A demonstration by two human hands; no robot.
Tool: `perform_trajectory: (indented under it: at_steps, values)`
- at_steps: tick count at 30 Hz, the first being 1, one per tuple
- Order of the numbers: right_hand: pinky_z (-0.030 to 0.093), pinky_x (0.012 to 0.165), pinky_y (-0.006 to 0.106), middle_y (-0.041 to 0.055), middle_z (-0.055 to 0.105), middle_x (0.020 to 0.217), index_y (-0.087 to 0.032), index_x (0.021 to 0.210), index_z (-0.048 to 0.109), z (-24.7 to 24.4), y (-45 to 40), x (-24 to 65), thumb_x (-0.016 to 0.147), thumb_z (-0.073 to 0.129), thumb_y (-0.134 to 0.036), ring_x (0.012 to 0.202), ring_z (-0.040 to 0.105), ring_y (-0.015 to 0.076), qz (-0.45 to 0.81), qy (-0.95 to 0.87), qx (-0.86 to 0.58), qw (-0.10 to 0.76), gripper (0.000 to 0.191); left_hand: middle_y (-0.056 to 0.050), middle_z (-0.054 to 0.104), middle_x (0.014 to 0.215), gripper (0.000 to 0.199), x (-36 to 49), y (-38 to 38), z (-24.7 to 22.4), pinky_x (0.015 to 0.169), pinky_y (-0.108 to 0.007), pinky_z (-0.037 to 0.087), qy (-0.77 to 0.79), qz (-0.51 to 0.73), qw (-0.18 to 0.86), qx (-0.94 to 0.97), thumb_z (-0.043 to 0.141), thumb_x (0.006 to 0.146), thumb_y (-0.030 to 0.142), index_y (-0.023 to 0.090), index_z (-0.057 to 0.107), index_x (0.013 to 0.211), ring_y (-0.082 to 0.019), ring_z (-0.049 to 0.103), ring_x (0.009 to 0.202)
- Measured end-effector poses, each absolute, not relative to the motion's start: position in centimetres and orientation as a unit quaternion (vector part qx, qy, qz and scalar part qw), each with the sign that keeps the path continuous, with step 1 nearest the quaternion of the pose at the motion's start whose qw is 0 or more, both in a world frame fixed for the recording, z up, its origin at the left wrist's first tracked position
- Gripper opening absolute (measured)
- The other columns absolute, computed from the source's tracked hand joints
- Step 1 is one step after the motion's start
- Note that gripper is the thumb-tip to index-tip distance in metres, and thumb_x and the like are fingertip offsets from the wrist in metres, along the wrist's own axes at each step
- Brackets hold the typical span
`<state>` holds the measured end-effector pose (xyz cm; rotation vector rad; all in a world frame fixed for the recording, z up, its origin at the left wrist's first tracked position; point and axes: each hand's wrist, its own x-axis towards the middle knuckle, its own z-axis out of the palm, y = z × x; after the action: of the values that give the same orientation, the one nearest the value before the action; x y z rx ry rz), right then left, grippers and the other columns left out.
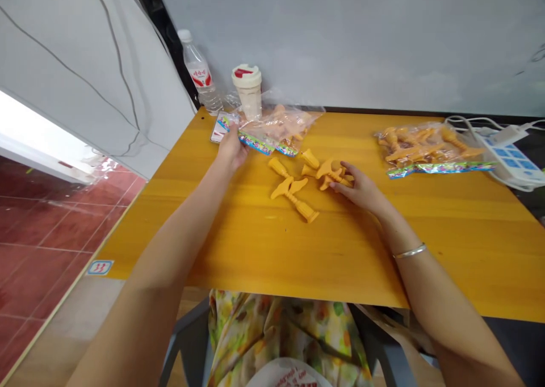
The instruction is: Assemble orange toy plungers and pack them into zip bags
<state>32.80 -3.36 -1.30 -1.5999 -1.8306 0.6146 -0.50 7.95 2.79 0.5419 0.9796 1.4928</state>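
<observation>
Head view: left grip point(232, 150) pinches a bag point(256, 142), cup point(250, 96) behind, right grip point(358, 189) holds an orange piece point(339, 176)

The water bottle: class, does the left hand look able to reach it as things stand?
Probably yes: the bottle stands beyond the left hand, the cup to one side, though that hand holds a bag.

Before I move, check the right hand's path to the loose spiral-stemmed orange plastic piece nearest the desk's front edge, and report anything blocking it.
Nothing visible does. Between the right hand and the near end of that spiral-stemmed piece, only tabletop shows; the other loose pieces lie farther back.
</observation>
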Motion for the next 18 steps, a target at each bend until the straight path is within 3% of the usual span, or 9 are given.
perform_trajectory:
  at_steps: [4,9,11,15,18]
  values:
    - [0.051,0.103,0.055,0.0181,0.061,0.129,-0.018,0.151,0.046,-2.0,-3.2,33.2,0.076,0.075,-0.060,0.120,0.062,0.0355,0.189,-0.686,-0.624,0.323,0.090,-0.009,0.072,0.119,0.040,0.7,8.9,3.6,0.095,-0.027,0.058,0.413,0.665,0.575,0.236,0.049,0.102,0.050,0.023,0.057,0.130,-0.017,0.071,0.107]
    - [0.052,0.098,0.052,0.0132,0.066,0.109,-0.019,0.138,0.057,-0.4,-3.7,32.5,0.083,0.068,-0.059,0.104,0.064,0.0296,0.147,-0.695,-0.597,0.372,0.069,-0.009,0.037,0.160,0.060,1.1,5.3,3.1,0.122,-0.042,0.036,0.521,0.664,0.446,0.297,0.054,0.100,0.045,0.033,0.028,0.153,-0.020,0.046,0.143]
    - [0.053,0.096,0.050,0.0119,0.067,0.107,-0.020,0.133,0.059,0.4,-4.2,31.5,0.087,0.064,-0.059,0.101,0.064,0.0277,0.146,-0.692,-0.577,0.408,0.060,-0.009,0.029,0.163,0.061,1.8,1.8,2.3,0.123,-0.043,0.033,0.548,0.644,0.378,0.377,0.056,0.099,0.047,0.033,0.029,0.152,-0.021,0.038,0.149]
    - [0.053,0.098,0.047,0.0120,0.065,0.121,-0.024,0.136,0.052,1.2,-6.6,27.7,0.097,0.055,-0.050,0.108,0.064,0.0263,0.186,-0.711,-0.491,0.467,0.047,-0.011,0.042,0.154,0.053,4.4,-6.5,0.9,0.118,-0.044,0.040,0.437,0.549,0.359,0.616,0.054,0.095,0.061,0.028,0.050,0.137,-0.025,0.045,0.142]
    - [0.053,0.099,0.050,0.0129,0.062,0.126,-0.026,0.141,0.045,1.2,-9.1,24.3,0.098,0.055,-0.037,0.113,0.061,0.0273,0.162,-0.770,-0.424,0.448,0.046,-0.014,0.052,0.145,0.048,6.1,-10.6,0.6,0.115,-0.042,0.043,0.373,0.473,0.397,0.692,0.052,0.097,0.059,0.022,0.058,0.128,-0.025,0.052,0.135]
